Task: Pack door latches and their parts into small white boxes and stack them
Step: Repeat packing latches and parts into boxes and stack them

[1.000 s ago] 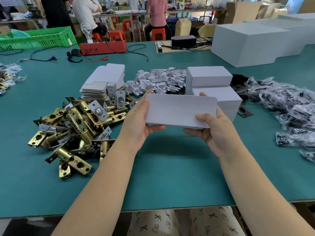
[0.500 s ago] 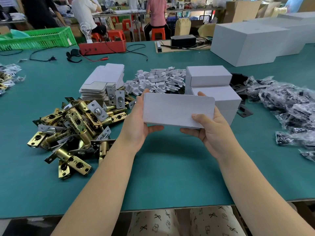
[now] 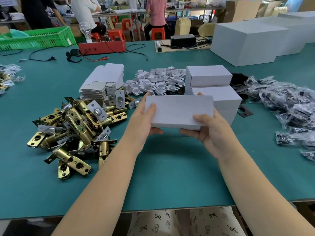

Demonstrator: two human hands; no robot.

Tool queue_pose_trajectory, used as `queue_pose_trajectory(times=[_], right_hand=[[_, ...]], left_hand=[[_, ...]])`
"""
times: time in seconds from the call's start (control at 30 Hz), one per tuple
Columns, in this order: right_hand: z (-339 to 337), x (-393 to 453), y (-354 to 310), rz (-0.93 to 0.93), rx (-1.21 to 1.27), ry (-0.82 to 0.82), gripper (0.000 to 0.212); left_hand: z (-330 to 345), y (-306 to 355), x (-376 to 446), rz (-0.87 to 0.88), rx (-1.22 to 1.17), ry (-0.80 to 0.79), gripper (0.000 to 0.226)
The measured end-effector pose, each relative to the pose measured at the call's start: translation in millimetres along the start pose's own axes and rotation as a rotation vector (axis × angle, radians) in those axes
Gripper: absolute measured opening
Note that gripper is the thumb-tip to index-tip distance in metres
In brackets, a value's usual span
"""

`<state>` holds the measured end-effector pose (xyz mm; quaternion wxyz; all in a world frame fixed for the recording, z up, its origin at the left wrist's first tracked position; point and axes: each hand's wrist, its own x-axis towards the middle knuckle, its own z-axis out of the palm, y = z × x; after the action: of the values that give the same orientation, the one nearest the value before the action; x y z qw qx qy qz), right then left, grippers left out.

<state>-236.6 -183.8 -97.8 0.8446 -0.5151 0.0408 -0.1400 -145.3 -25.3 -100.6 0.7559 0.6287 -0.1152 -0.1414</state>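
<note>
step: i am gripping the closed white box (image 3: 179, 110) centre frame | left hand (image 3: 141, 123) and right hand (image 3: 213, 132) clasping its ends | advice: keeping it level, squaring it onto the box stack (image 3: 214, 86)

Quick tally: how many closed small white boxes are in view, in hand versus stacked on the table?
Box held in both hands, left hand, right hand: 1
Stacked boxes, upper and lower: 2
Total: 3
</note>
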Motion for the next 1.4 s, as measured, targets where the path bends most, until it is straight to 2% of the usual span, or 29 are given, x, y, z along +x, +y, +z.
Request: queue_pose_trajectory(times=[0.03, 0.13, 0.2, 0.27, 0.37, 0.4, 0.47, 0.57, 0.67, 0.8, 0.87, 0.93, 1.0, 1.07, 1.13, 1.2, 1.27, 1.4], right_hand=[[2, -1, -2, 0.015, 0.037, -0.021, 0.03], [3, -2, -9, -0.041, 0.063, -0.083, 0.037], [7, -5, -9, -0.145, -0.125, -0.048, 0.036], [12, -10, -6, -0.269, -0.363, -0.034, 0.035], [15, -18, 5, -0.32, -0.508, -0.142, 0.041], [15, -18, 5, -0.319, -0.525, -0.174, 0.044], [14, -19, 6, -0.315, -0.514, -0.187, 0.037], [16, -19, 7, -0.399, -0.551, 0.01, 0.01], [14, -18, 7, -0.493, -0.615, 0.236, 0.024], [13, -17, 4, -0.506, -0.619, 0.318, 0.019], [14, -16, 5, -0.501, -0.612, 0.306, 0.014], [13, -15, 4, -0.49, -0.596, 0.285, 0.009], [11, -14, 3, -0.491, -0.596, 0.284, 0.007], [11, -13, 3, -0.49, -0.605, 0.273, 0.008], [14, -14, 5, -0.486, -0.621, 0.222, 0.014], [16, -17, 8, -0.51, -0.674, 0.136, 0.021], [16, -18, 10, -0.516, -0.722, 0.052, 0.033], [17, -16, 10, -0.505, -0.687, 0.0, 0.028]], left_hand=[[1, 2, 0, -0.045, -0.018, 0.038, 0.03], [-2, 6, -1, -0.227, -0.138, 0.078, 0.021], [-5, 10, -4, -0.376, -0.238, 0.028, 0.016], [-5, 12, -6, -0.483, -0.222, -0.04, 0.018], [-1, 10, -6, -0.502, -0.105, -0.05, 0.016], [-1, 9, -5, -0.49, -0.034, -0.037, 0.019], [0, 7, -7, -0.455, 0.147, -0.018, 0.019], [5, 5, -8, -0.377, 0.195, 0.013, 0.019], [9, 5, -6, -0.258, 0.19, 0.035, 0.023], [9, 10, -10, -0.179, 0.133, -0.03, 0.03], [10, 11, -16, -0.119, 0.096, -0.098, 0.043], [9, 9, -20, 0.017, 0.15, -0.145, 0.054], [7, 10, -24, 0.166, 0.239, -0.167, 0.052], [7, 9, -27, 0.24, 0.268, -0.217, 0.052], [12, 8, -29, 0.268, 0.296, -0.309, 0.051], [19, 8, -31, 0.248, 0.25, -0.353, 0.037], [23, 10, -33, 0.2, 0.148, -0.342, 0.034], [22, 7, -31, 0.196, 0.057, -0.275, 0.039]])
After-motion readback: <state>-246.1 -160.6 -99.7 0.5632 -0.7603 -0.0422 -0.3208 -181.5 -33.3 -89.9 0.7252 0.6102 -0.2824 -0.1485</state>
